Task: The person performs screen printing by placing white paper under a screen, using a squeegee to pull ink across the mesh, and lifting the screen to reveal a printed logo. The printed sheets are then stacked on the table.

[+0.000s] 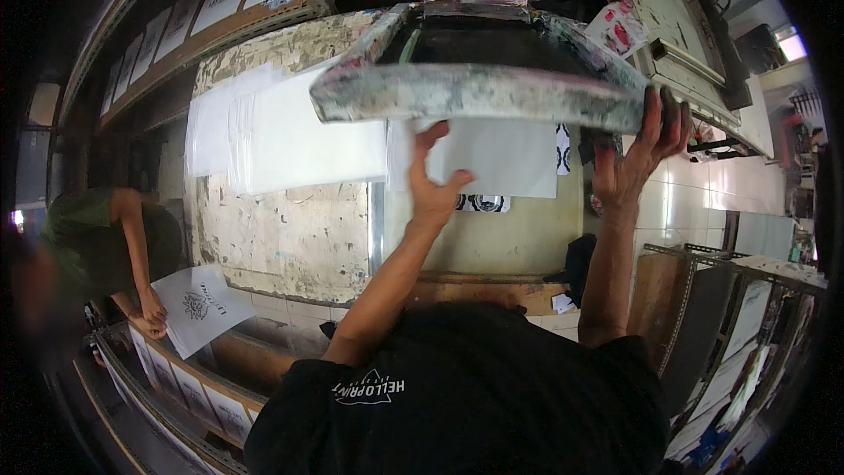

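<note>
A screen printing frame (pixel 492 95) with paint-stained edges is tilted up over the table in front of me. My right hand (pixel 635 148) grips its near right corner. A squeegee (pixel 475 5) with a stained handle rests at the frame's far end. My left hand (pixel 434 193) reaches just below the frame's near edge, thumb and fingers apart and nothing visible in it; some fingertips may be hidden by the frame. Beneath that hand and the frame lies a white sheet (pixel 514 158). Black printed patterns (pixel 482 203) peek out past the sheet's near and right edges.
Overlapping white sheets (pixel 308 145) cover part of the paint-flecked table (pixel 281 242) to the left. A co-worker in a green shirt (pixel 114 220) holds a printed sheet (pixel 204 306) over a rack (pixel 189 391). Shelves (pixel 220 26) with prints stand far left; another rack (pixel 747 317) is on the right.
</note>
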{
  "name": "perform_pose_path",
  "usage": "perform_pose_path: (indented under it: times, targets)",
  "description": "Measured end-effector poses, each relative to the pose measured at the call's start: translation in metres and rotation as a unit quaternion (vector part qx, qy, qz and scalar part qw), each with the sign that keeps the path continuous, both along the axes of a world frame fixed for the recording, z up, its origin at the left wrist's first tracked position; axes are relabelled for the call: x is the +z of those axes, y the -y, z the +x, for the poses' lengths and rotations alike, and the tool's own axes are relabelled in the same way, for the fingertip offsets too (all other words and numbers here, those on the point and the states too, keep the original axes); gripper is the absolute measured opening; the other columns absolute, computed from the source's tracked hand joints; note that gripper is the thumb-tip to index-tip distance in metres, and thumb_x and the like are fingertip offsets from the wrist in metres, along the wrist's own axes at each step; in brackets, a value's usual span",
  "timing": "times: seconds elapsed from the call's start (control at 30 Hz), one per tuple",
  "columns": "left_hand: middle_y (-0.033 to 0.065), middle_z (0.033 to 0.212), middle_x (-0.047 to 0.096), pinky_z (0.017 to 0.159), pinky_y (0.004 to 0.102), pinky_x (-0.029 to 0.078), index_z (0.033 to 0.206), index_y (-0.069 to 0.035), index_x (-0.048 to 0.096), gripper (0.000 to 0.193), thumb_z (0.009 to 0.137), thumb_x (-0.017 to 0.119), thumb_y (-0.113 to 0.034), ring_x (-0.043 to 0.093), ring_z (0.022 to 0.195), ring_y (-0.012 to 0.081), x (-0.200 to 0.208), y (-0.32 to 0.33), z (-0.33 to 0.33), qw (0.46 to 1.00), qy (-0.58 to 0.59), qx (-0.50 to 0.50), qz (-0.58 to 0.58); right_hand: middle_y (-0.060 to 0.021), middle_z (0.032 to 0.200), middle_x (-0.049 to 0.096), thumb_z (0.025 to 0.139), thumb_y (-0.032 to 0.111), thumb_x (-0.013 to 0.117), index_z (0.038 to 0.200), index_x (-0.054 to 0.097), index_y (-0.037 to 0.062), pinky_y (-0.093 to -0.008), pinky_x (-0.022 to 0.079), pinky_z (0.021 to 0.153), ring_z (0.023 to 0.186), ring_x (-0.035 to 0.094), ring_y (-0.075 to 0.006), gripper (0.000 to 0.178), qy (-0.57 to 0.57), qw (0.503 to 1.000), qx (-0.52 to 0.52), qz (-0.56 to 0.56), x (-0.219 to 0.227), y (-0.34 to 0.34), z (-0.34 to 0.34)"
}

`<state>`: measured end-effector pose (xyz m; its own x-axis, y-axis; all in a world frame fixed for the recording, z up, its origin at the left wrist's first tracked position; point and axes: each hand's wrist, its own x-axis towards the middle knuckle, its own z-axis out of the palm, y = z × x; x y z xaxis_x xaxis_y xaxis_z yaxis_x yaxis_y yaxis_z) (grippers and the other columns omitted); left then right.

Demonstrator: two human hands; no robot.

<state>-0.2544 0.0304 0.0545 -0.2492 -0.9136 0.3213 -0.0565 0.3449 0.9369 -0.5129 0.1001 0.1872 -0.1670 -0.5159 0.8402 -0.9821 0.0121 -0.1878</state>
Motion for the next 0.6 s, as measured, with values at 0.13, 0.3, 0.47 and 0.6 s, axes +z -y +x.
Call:
perform_pose_path:
  times: [0.13,0.3,0.47,0.6]
  targets:
    - [0.0122,0.132,0.055,0.104,0.0404,0.047,0.149,0.005,0.03,0.112,0.06,0.095,-0.011,0.056,0.12,0.0264,0.08,-0.012,0.038,0.933,-0.328,0.102,0.103,-0.0188,0.142,0.047,0.09,0.057,0.044,0.138,0.056,0.0061,-0.0637,0.009,0.114,0.134,0.034,-0.0419,0.071,-0.016,0.995,-0.038,0.089,-0.033,-0.056,0.017]
    - [0.0135,0.128,0.059,0.101,0.0375,0.048,0.143,0.008,0.042,0.098,0.062,0.095,-0.009,0.057,0.117,0.0227,-0.018,-0.056,0.094,0.965,-0.113,0.097,0.215,-0.0187,0.133,0.057,0.083,0.039,0.063,0.135,0.059,0.0061,-0.0561,0.025,0.113,0.131,0.041,-0.0423,0.062,0.09,0.974,0.11,0.175,0.01,-0.047,0.042]
    - [0.0164,0.114,0.063,0.093,0.0407,0.049,0.135,0.006,0.051,0.096,0.054,0.096,-0.02,0.06,0.107,0.0303,-0.087,-0.07,0.109,0.986,0.066,0.124,0.087,-0.0186,0.148,0.043,0.08,0.02,0.074,0.151,0.039,0.0147,-0.0555,0.033,0.11,0.137,0.036,-0.0438,0.079,0.018,0.953,0.134,0.269,-0.046,0.12,0.022]
    - [0.016,0.108,0.062,0.088,0.0423,0.048,0.133,0.004,0.053,0.095,0.052,0.096,-0.022,0.059,0.098,0.0324,-0.086,-0.062,0.109,0.991,0.075,0.107,0.031,-0.0208,0.148,0.044,0.085,0.023,0.072,0.154,0.033,0.0188,-0.058,0.034,0.11,0.139,0.036,-0.0436,0.079,-0.096,0.931,0.062,0.345,-0.115,0.248,-0.006]
